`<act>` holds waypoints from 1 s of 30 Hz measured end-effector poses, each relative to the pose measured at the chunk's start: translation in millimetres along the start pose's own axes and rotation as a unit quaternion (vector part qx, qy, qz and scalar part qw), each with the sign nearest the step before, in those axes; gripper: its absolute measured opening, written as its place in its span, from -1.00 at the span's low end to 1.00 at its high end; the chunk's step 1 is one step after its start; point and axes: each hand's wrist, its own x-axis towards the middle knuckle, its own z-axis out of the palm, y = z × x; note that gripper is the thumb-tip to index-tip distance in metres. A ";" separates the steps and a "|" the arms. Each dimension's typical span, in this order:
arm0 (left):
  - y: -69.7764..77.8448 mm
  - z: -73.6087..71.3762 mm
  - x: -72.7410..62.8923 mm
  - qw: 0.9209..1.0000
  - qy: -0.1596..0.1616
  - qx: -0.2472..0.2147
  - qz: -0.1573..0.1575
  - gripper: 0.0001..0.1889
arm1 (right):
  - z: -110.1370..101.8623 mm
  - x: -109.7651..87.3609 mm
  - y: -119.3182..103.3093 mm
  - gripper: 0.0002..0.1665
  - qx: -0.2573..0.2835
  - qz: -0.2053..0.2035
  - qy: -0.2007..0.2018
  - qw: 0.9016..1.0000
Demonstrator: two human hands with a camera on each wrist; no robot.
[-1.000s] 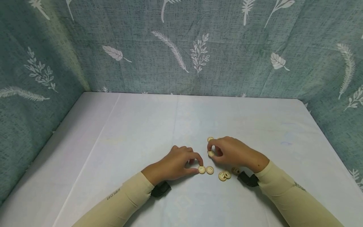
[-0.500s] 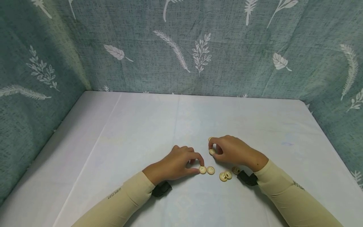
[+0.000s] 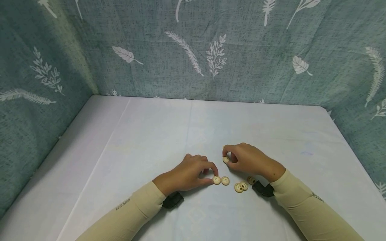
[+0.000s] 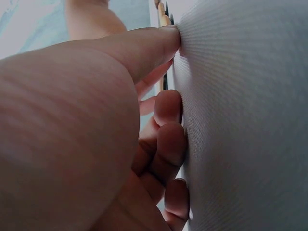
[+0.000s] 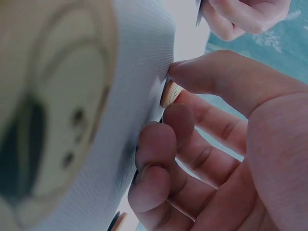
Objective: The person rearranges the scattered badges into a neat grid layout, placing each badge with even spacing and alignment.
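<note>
Small round wooden buttons with printed dark markings lie on the white tabletop. My left hand (image 3: 187, 172) pinches one wooden button (image 3: 216, 180) between thumb and index finger, flat on the table. Just right of it lies a second button (image 3: 225, 180), almost touching. Farther back, my right hand (image 3: 248, 160) holds another button (image 3: 226, 160) by its edges with thumb and index finger; the right wrist view shows that button (image 5: 171, 94) between the fingertips, low against the cloth. One more button beyond the right index finger is nearly hidden. The other fingers of both hands are curled.
Two overlapping buttons (image 3: 238, 187) lie nearer to me, with another button (image 3: 251, 180) beside the right wrist's black camera (image 3: 263, 189). White cloth covers the table (image 3: 144, 134). A green leaf-patterned curtain (image 3: 193, 60) encloses its back and sides.
My right hand has slid its button slightly away from me, towards the farthest button, which its index finger now covers more. The left hand stays at its button. The view shifts slightly.
</note>
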 end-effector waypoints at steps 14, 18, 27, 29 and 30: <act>-0.6 0.1 1.3 1.000 0.000 0.001 -0.001 -0.84 | -0.9 0.1 0.2 -0.88 0.005 0.014 0.001 1.000; -0.4 0.2 1.6 1.000 0.001 0.001 -0.001 -0.84 | -0.6 0.4 0.9 -0.88 0.008 0.017 0.000 1.000; -0.3 0.5 1.4 1.000 0.002 0.002 -0.001 -0.84 | 0.9 0.3 2.8 -0.88 0.016 0.011 -0.001 1.000; -0.8 1.1 1.5 1.000 0.001 0.003 -0.001 -0.84 | 0.9 0.2 3.1 -0.88 0.022 0.009 -0.002 1.000; -1.0 1.4 1.6 1.000 0.001 0.003 -0.001 -0.84 | 0.9 0.2 3.3 -0.88 0.024 0.007 -0.002 1.000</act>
